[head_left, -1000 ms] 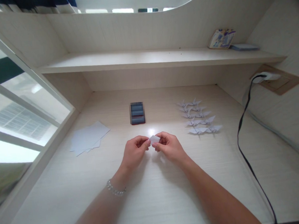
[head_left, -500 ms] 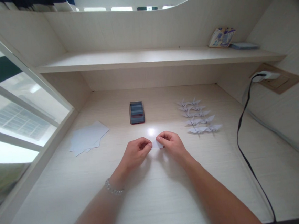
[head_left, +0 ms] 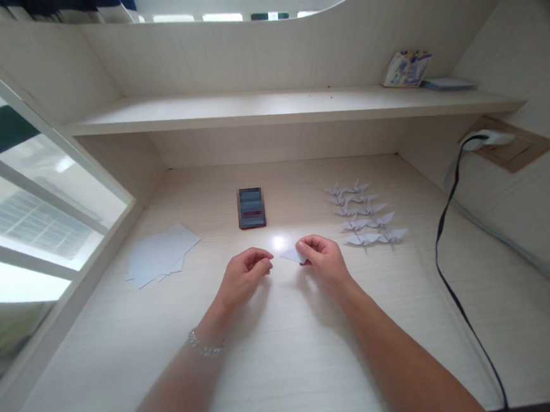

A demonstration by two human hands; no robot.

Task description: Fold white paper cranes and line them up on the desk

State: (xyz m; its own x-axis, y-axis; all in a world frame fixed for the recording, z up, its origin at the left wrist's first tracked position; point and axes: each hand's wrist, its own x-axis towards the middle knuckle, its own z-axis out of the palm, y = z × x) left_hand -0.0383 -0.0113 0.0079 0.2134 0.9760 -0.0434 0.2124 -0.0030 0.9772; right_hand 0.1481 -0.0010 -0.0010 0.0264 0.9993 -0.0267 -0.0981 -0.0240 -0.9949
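Note:
My right hand (head_left: 323, 259) pinches a small folded piece of white paper (head_left: 291, 254) just above the pale desk (head_left: 277, 352). A short gap separates it from my left hand (head_left: 245, 275), whose fingers are curled together with nothing visible in them. A silver bracelet sits on my left wrist. Several folded white paper cranes (head_left: 364, 215) lie in a row to the right of my hands. A loose stack of white paper sheets (head_left: 161, 254) lies to the left.
A dark phone (head_left: 251, 208) lies flat behind my hands. A black cable (head_left: 444, 243) runs from a wall socket (head_left: 489, 141) down across the desk's right side. A shelf (head_left: 248, 109) above holds a small printed packet (head_left: 406, 69). A window is on the left.
My hands have come apart: the left hand let go of the folded paper and the right hand carried it slightly right and farther away.

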